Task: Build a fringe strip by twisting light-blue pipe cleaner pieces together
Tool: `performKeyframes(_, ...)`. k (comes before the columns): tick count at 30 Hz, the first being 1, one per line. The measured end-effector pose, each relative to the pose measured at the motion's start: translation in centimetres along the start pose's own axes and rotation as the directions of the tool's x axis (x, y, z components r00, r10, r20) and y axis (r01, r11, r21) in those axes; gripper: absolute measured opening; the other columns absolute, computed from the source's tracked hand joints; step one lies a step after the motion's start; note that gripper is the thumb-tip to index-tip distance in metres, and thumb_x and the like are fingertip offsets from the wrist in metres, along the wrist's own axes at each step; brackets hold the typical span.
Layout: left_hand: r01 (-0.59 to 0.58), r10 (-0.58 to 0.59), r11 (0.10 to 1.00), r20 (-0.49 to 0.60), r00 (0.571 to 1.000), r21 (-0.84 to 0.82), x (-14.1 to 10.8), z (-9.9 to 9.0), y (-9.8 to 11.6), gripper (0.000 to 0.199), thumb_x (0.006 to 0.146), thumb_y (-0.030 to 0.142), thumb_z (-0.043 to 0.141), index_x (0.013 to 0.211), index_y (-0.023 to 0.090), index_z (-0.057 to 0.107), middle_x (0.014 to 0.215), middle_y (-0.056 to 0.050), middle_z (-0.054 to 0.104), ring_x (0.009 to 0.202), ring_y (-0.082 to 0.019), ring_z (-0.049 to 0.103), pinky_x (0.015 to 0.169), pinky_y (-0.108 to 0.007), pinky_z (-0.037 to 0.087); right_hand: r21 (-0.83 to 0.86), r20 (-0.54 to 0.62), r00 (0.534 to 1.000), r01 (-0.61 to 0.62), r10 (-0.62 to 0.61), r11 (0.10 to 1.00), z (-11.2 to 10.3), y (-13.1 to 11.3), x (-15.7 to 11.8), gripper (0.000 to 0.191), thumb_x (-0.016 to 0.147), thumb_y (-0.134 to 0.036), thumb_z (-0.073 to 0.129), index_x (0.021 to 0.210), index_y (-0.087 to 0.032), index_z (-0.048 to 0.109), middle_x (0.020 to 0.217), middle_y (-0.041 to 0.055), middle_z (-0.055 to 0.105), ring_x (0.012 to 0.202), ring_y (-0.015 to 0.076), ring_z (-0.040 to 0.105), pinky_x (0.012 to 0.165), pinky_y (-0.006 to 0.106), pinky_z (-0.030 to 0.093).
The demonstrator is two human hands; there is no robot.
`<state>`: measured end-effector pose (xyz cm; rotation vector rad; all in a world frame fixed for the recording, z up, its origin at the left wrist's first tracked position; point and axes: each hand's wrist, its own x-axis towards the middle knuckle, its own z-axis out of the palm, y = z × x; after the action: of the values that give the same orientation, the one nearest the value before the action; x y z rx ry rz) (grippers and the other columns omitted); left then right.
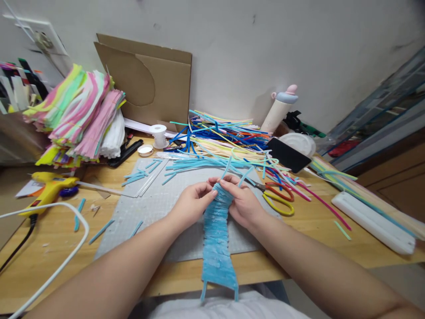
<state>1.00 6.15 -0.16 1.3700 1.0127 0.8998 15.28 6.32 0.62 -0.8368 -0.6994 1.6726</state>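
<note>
A long blue woven strip of pipe cleaners (pixel 216 239) hangs toward me over the table's front edge, two stems sticking out at its lower end and two at its top. My left hand (pixel 195 201) pinches the strip's upper left edge between thumb and fingers. On the upper right edge, my right hand (pixel 244 199) is closed in the same way, its thumb on the front. The fingers behind the strip are partly hidden. Under both hands lies a grey cutting mat (pixel 179 244). Scissors with red and yellow handles (pixel 279 199) rest just right of my right hand.
Loose pipe cleaners (pixel 219 133) pile up at the back. A yellow glue gun (pixel 46 188) and its white cable are at left, below colourful bundles (pixel 83 115). Cardboard (pixel 166 84) leans on the wall. A bottle (pixel 279 110), black phone-like slab (pixel 288 155) and white bar (pixel 372 221) stand or lie right.
</note>
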Motion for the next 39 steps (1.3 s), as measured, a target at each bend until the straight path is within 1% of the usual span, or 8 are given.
performKeyframes(4,0.045,-0.047,0.996,0.019,0.999,0.071,0.0,0.0,0.0,0.033,0.074,0.048,0.060,0.066,0.016,0.056,0.059,0.003,0.051,0.053,-0.009,0.045,0.051,-0.021,0.036,0.011,-0.021,1.000,0.009,-0.009,1.000,-0.1,0.0,0.1,0.020,0.063,-0.024,0.077,0.078,-0.018,0.064,0.086,0.0036,0.072,0.080,0.0187,0.066,0.072,0.032,0.051)
performKeyframes(10,-0.059,0.057,0.997,-0.044,0.997,-0.045,0.4,0.3,0.4,0.029,0.074,0.044,0.061,0.072,0.016,0.060,0.075,-0.001,0.062,0.069,-0.013,0.054,0.064,-0.023,0.042,-0.001,0.028,0.999,0.019,-0.019,1.000,0.0,0.2,0.0,0.018,0.066,-0.023,0.076,0.076,-0.018,0.062,0.089,0.0028,0.073,0.079,0.0180,0.067,0.070,0.030,0.051)
performKeyframes(15,-0.015,0.015,0.999,-0.007,1.000,-0.033,0.5,0.3,0.1,0.030,0.074,0.046,0.062,0.069,0.016,0.059,0.066,0.001,0.059,0.063,-0.012,0.054,0.061,-0.024,0.041,0.009,0.006,1.000,0.015,-0.015,1.000,-0.1,0.1,0.1,0.019,0.065,-0.023,0.076,0.077,-0.019,0.062,0.090,0.0024,0.073,0.079,0.0191,0.067,0.070,0.032,0.050)
performKeyframes(22,-0.128,0.116,0.987,-0.116,0.986,-0.094,0.8,0.7,0.8,0.022,0.073,0.039,0.064,0.075,0.017,0.064,0.095,-0.004,0.067,0.093,-0.017,0.060,0.083,-0.025,0.044,-0.013,0.001,1.000,0.029,-0.029,1.000,-0.1,0.3,0.3,0.019,0.062,-0.022,0.077,0.075,-0.019,0.064,0.076,-0.0018,0.071,0.068,0.0138,0.064,0.067,0.026,0.048)
performKeyframes(28,-0.063,0.056,0.993,-0.063,0.996,-0.101,0.7,0.6,0.3,0.022,0.073,0.037,0.063,0.068,0.016,0.060,0.073,0.001,0.063,0.067,-0.011,0.056,0.064,-0.022,0.043,0.013,0.001,1.000,0.011,-0.011,1.000,-0.1,0.3,0.4,0.016,0.064,-0.021,0.076,0.074,-0.018,0.064,0.083,0.0011,0.072,0.076,0.0168,0.066,0.071,0.030,0.051)
performKeyframes(31,0.009,-0.023,0.993,-0.125,0.992,-0.114,0.7,0.3,0.1,0.022,0.070,0.036,0.066,0.067,0.015,0.061,0.064,0.002,0.060,0.056,-0.009,0.051,0.054,-0.021,0.040,-0.011,0.040,0.999,-0.011,0.011,1.000,-0.2,0.2,0.4,0.019,0.068,-0.024,0.074,0.083,-0.020,0.064,0.088,0.0012,0.072,0.076,0.0164,0.066,0.067,0.028,0.051)
performKeyframes(35,0.065,-0.120,0.978,-0.280,0.953,-0.200,1.1,-0.7,0.1,0.022,0.068,0.036,0.067,0.070,0.016,0.058,0.061,0.003,0.056,0.050,-0.009,0.049,0.046,-0.019,0.038,-0.010,0.124,0.982,-0.144,0.144,0.989,-0.8,-0.1,0.7,0.027,0.078,-0.034,0.065,0.102,-0.024,0.060,0.097,0.0020,0.070,0.075,0.0151,0.066,0.064,0.027,0.052)
performKeyframes(39,0.038,-0.154,0.961,-0.420,0.895,-0.272,1.6,-2.0,-0.2,0.025,0.065,0.036,0.068,0.075,0.018,0.054,0.060,0.005,0.051,0.048,-0.008,0.049,0.044,-0.019,0.040,-0.078,0.269,0.879,-0.387,0.393,0.919,-1.4,-0.2,0.6,0.027,0.085,-0.036,0.055,0.108,-0.020,0.059,0.092,0.0045,0.070,0.071,0.0141,0.066,0.065,0.026,0.052)
